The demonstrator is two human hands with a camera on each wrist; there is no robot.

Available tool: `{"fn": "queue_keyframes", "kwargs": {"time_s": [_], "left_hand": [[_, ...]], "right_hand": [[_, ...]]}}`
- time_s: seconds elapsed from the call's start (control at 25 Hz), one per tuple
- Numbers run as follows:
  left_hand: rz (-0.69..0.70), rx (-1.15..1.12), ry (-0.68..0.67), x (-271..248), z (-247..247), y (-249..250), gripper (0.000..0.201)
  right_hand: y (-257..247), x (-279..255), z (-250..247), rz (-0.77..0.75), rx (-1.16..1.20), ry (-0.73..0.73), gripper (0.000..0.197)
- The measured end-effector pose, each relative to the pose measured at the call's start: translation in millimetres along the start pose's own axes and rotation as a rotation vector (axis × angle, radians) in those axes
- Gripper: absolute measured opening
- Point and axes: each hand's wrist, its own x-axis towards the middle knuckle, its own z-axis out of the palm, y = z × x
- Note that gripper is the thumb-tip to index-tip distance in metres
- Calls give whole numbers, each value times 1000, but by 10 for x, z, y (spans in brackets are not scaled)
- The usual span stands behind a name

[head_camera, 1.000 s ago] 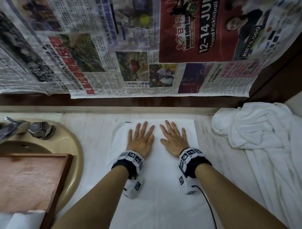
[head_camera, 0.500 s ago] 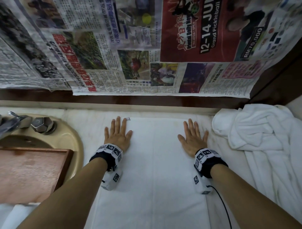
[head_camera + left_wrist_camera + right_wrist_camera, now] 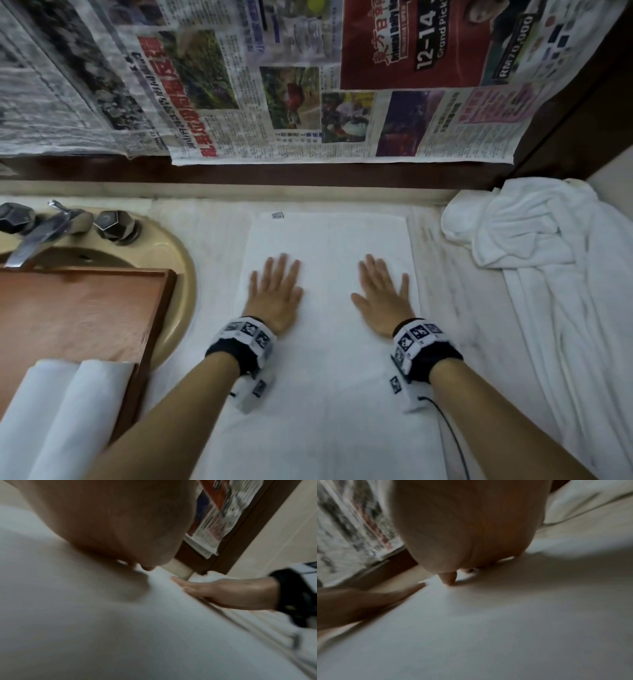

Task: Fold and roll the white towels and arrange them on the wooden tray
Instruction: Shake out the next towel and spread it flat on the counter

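We see dim, warm indoor light; both wrist views are motion-blurred, and the head view bends at its edges.

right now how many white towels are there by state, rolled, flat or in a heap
rolled towels on the wooden tray: 2
flat towel under the left hand and right hand: 1
crumpled heap of towelling at the right: 1, towels within cannot be counted
total: 4
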Motion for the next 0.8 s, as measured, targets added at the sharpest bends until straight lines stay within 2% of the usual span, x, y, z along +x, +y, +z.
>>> {"fn": "queue_keyframes", "kwargs": {"time_s": [0.08, 0.12, 0.16, 0.24, 0.28, 0.32, 0.36, 0.48, 0.52, 0.56, 0.64, 0.68, 0.72, 0.76, 0.8], "left_hand": [[-242, -82, 67, -36, -112, -357, 59], [-290, -103, 81, -94, -149, -404, 60], [-246, -103, 88, -167, -130, -305, 61], [6, -83, 39, -414, 85, 140, 60], [101, -80, -7, -572, 265, 277, 59], [148, -52, -8, -691, 412, 281, 57], [117, -22, 24, -736, 486, 135, 57], [-235, -64, 131, -802, 399, -474, 59], [-269, -78, 132, -864, 371, -514, 60], [-203, -77, 135, -948, 393, -404, 61], [93, -57, 116, -1188, 596, 12, 62], [200, -34, 81, -1340, 766, 113, 61], [241, 10, 65, -1478, 887, 95, 60], [198, 31, 79, -1526, 947, -51, 59], [78, 13, 101, -1553, 960, -241, 58]], "right_hand": [[245, -78, -64, 273, 34, 47, 68], [223, -156, -60, 349, 37, 65, 70], [81, -245, -5, 327, 28, 79, 70], [-360, -447, 255, 44, -9, 42, 67], [-506, -585, 438, -76, -28, -4, 65], [-519, -685, 558, -133, -59, -23, 65], [-389, -716, 593, -108, -50, -4, 65], [89, -791, 528, 277, 40, 71, 67], [81, -878, 532, 319, 45, 65, 68], [-39, -967, 603, 240, 19, 69, 68], [-384, -1157, 892, -62, -65, 49, 68], [-452, -1249, 1032, -154, -95, 28, 67], [-400, -1304, 1096, -156, -96, 23, 65], [-258, -1304, 1080, -62, -45, 35, 64], [-91, -1315, 1053, 94, 17, 61, 65]]}}
